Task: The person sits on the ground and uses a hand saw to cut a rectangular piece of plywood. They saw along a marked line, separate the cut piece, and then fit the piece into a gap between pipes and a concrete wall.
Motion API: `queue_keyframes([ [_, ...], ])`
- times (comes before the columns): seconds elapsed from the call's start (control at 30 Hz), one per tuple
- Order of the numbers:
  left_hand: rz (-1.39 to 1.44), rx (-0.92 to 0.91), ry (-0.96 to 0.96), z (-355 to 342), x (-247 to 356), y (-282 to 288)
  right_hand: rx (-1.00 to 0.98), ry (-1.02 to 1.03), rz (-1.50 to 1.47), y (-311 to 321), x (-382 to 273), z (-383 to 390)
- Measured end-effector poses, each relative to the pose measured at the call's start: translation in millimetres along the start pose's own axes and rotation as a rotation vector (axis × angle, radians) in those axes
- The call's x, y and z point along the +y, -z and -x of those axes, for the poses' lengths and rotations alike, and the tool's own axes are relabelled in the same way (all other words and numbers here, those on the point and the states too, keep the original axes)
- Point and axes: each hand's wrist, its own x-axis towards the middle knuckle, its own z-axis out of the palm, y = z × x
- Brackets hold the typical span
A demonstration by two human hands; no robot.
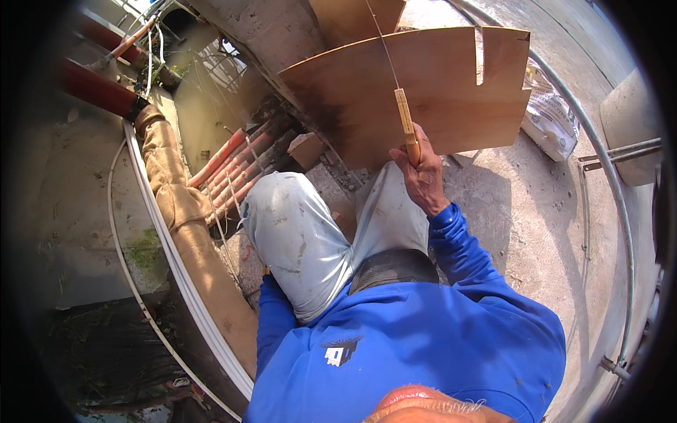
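My right hand point(423, 169) is closed around the light wooden handle of a saw point(405, 120). Its thin blade, seen nearly edge-on, runs up and away across a brown plywood sheet point(437, 92); I cannot tell whether it touches the wood. The sheet has a curved far edge, a narrow slot near its right end and a dark stain on its left. My left sleeve point(275, 314) goes down beside my left leg, where only a sliver at the cuff shows and the fingers are hidden. My knees point(282, 211) are bent close to the sheet.
Beyond the sheet lies another plywood piece point(352, 21). Reddish pipes point(229, 162) and a burlap-wrapped pipe point(169, 176) lie to the left, above murky water. At right are a printed white sack point(550, 113), a curved metal pipe point(610, 162) and a pale cylinder point(631, 120) on concrete.
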Motion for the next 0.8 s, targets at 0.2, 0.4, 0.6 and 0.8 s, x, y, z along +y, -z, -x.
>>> queue_keyframes([
  [0.2,-0.031,-0.017,-0.233,-46,44,-16,0.009,-0.013,0.001,8,-7,-6],
  [0.4,-0.055,0.346,-1.3,-52,230,11,0.073,0.063,0.057,-2,0,2],
  [0.6,-0.253,0.955,-1.725,96,416,0,0.036,0.009,0.086,6,4,23],
  [0.8,-0.659,0.919,-1.813,103,467,-26,0.088,0.047,0.139,3,-1,40],
])
